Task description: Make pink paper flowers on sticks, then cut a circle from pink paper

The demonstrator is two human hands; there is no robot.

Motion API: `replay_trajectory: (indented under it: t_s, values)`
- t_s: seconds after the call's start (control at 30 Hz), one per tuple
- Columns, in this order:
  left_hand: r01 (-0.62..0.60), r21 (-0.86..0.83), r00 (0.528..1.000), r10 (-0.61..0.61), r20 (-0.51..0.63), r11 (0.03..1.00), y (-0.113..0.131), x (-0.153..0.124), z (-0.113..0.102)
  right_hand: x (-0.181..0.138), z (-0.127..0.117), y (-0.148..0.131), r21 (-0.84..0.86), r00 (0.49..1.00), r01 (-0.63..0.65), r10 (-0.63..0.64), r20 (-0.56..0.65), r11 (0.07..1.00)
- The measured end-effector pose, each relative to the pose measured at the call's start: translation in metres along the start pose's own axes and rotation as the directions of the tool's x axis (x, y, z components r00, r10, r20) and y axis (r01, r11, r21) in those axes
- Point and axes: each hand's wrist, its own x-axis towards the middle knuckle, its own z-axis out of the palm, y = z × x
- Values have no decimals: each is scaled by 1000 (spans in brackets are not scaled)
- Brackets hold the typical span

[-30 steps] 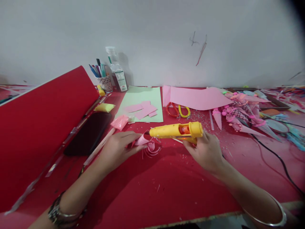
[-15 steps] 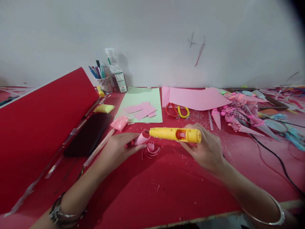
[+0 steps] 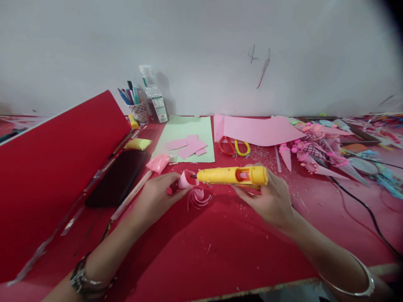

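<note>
In my left hand [image 3: 160, 197] a small rolled pink paper cone [image 3: 185, 179] is pinched between thumb and fingers, its open mouth turned toward the right. My right hand [image 3: 272, 197] is wrapped round a yellow hot glue gun [image 3: 217, 175], which lies level and points left. The gun's dark nozzle tip [image 3: 194, 176] is at the cone's mouth; whether it touches the paper I cannot tell. Just below the cone, a curl of cut pink paper strips [image 3: 199, 197] rests on the red tabletop [image 3: 214, 251].
Scissors [image 3: 234, 147], a pink sheet [image 3: 261, 129] and a green sheet [image 3: 195, 126] with pink scraps lie behind. Decorated pink cones [image 3: 315, 155] and a black cable [image 3: 368, 207] are at right. A dark phone [image 3: 118, 178], red board [image 3: 63, 167], pen cup [image 3: 138, 112] and bottle [image 3: 157, 102] stand left.
The paper cone has turned so that its mouth shows more, and the glue gun's nozzle is now at that opening. The gun has rolled and shifted slightly; the paper curl stays put.
</note>
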Motion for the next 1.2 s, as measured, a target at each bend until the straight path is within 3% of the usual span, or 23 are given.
replay_trajectory:
  t_s: [0.27, 0.6, 0.87, 1.2]
  values:
    - [-117, -4, 993, 117, 3, 993, -4, -1, 0, -1, 0, -2, 24, 1000, 7, -6, -25, 1000]
    - [-83, -182, 991, 100, 84, 980, -11, 3, -1, -1, 0, 0, 22, 1000, -6, 6, -25, 1000]
    - [-173, -9, 984, 173, 51, 985, -6, 0, -2, 0, -2, -3, 37, 1000, -11, 11, -8, 999]
    - [-247, 4, 967, 247, -53, 969, -14, -1, 2, -5, -2, -2, 25, 997, -20, 22, -78, 999]
